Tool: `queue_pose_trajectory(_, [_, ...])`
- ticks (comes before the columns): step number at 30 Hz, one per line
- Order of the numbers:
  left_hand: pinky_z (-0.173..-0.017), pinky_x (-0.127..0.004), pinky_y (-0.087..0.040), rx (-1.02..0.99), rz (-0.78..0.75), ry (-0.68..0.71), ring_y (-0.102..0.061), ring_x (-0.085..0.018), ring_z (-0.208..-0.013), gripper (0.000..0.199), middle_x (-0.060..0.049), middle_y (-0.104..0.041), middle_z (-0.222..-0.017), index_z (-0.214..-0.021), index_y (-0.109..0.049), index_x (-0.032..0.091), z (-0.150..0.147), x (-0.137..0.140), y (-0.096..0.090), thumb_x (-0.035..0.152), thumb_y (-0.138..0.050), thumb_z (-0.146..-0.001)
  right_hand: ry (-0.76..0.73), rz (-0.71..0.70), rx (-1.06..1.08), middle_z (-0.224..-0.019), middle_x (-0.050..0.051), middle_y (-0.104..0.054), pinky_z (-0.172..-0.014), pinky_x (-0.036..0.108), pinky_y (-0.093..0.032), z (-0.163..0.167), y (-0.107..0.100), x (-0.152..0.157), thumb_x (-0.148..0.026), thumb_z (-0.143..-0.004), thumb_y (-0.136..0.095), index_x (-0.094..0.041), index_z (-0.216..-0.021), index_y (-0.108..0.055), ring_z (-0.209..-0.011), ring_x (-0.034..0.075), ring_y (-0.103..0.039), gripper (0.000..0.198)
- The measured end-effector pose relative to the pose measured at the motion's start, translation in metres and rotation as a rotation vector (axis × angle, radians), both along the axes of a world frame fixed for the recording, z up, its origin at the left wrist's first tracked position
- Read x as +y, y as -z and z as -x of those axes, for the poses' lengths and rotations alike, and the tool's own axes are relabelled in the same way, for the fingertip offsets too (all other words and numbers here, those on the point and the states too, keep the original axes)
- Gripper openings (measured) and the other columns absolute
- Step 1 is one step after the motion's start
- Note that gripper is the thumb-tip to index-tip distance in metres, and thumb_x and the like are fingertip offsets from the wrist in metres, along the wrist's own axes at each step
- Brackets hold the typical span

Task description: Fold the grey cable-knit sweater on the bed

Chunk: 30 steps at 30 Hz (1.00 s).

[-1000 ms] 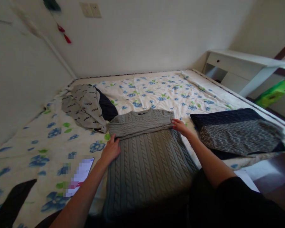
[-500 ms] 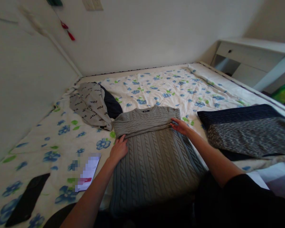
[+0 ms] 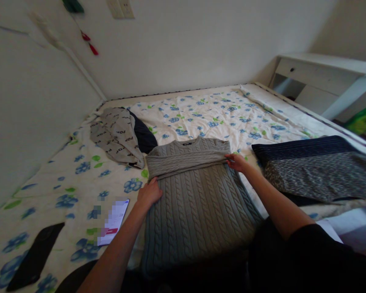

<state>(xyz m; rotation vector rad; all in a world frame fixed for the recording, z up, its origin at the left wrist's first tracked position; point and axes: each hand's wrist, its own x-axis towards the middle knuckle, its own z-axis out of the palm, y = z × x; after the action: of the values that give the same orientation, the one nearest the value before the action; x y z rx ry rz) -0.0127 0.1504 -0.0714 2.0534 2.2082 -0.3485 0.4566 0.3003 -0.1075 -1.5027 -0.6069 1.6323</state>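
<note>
A grey cable-knit sweater lies spread on the bed, its neckline with a dark label at the far end. Both sleeves are laid across its chest in a horizontal band. At the left side, just below that band, my left hand is closed on the sweater's edge, its fingertips partly hidden. My right hand pinches the right end of the sleeve band between thumb and fingers. The hem sinks into shadow near my body.
A floral sheet covers the bed. Left of the sweater lie a grey printed garment with a dark one, a lit phone and a black flat object. A folded navy-and-grey knit lies right. A white desk stands beyond.
My right hand has shifted slightly right and down, and the sleeve band looks straighter at that end. My left hand has moved slightly left and down along the sweater's side.
</note>
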Motion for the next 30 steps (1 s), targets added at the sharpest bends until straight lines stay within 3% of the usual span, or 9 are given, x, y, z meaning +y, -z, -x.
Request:
queue_pose_trajectory(2, [-0.118, -0.047, -0.057, -0.025, -0.028, 0.044, -0.074, -0.035, -0.134, 0.054, -0.016, -0.062, -0.169, -0.144, -0.079, 0.018, 0.002, 0.003, 0.0, 0.025, -0.056, -0.095, 0.001, 0.078, -0.025, -0.073, -0.001, -0.069, -0.052, 0.019, -0.055, 0.002, 0.003, -0.001, -0.014, -0.098, -0.068, -0.02, -0.108, -0.073, -0.059, 0.013, -0.065, 0.013])
queue_pose_trajectory(5, [-0.125, -0.045, -0.053, -0.057, -0.112, 0.08, -0.069, -0.035, -0.14, 0.047, -0.016, -0.069, -0.16, -0.131, -0.086, 0.016, 0.005, 0.008, -0.003, 0.022, -0.054, -0.097, 0.001, 0.085, -0.031, -0.08, -0.001, -0.072, -0.055, 0.019, -0.057, 0.005, 0.006, -0.002, -0.017, -0.098, -0.072, -0.022, -0.112, -0.073, -0.064, 0.012, -0.068, 0.014])
queue_pose_trajectory(11, [-0.129, -0.051, -0.05, -0.04, -0.193, 0.072, -0.061, -0.039, -0.147, 0.049, -0.015, -0.052, -0.176, -0.135, -0.084, 0.014, 0.006, 0.009, -0.005, 0.021, -0.056, -0.095, 0.011, 0.066, 0.003, -0.086, 0.0, -0.073, -0.058, 0.02, -0.059, 0.003, 0.006, -0.002, -0.017, -0.1, -0.069, -0.021, -0.112, -0.073, -0.067, 0.013, -0.071, 0.014])
queue_pose_trajectory(15, [-0.13, -0.05, -0.049, -0.023, -0.238, 0.041, -0.059, -0.038, -0.15, 0.051, -0.014, -0.054, -0.174, -0.14, -0.081, 0.017, 0.01, 0.01, -0.002, 0.024, -0.058, -0.096, 0.018, 0.046, -0.004, -0.087, 0.001, -0.074, -0.057, 0.019, -0.059, 0.002, 0.004, 0.0, -0.014, -0.097, -0.07, -0.021, -0.116, -0.074, -0.067, 0.013, -0.07, 0.02])
queue_pose_trajectory(22, [-0.135, -0.041, -0.042, -0.042, -0.106, 0.105, -0.059, -0.033, -0.154, 0.06, -0.019, -0.058, -0.172, -0.15, -0.071, 0.009, 0.015, 0.018, -0.001, 0.018, -0.054, -0.093, 0.035, 0.035, 0.005, -0.091, 0.002, -0.075, -0.054, 0.018, -0.058, 0.004, 0.001, -0.002, -0.021, -0.101, -0.074, -0.021, -0.117, -0.074, -0.066, 0.012, -0.071, 0.017])
queue_pose_trajectory(30, [-0.131, -0.037, -0.046, -0.121, -0.1, 0.077, -0.065, -0.03, -0.15, 0.061, -0.013, -0.057, -0.174, -0.151, -0.071, 0.014, 0.026, 0.023, -0.019, 0.027, -0.056, -0.093, 0.128, -0.06, 0.02, -0.084, 0.003, -0.072, -0.052, 0.016, -0.053, -0.017, -0.005, 0.01, -0.016, -0.097, -0.072, -0.019, -0.113, -0.076, -0.065, 0.011, -0.064, 0.016])
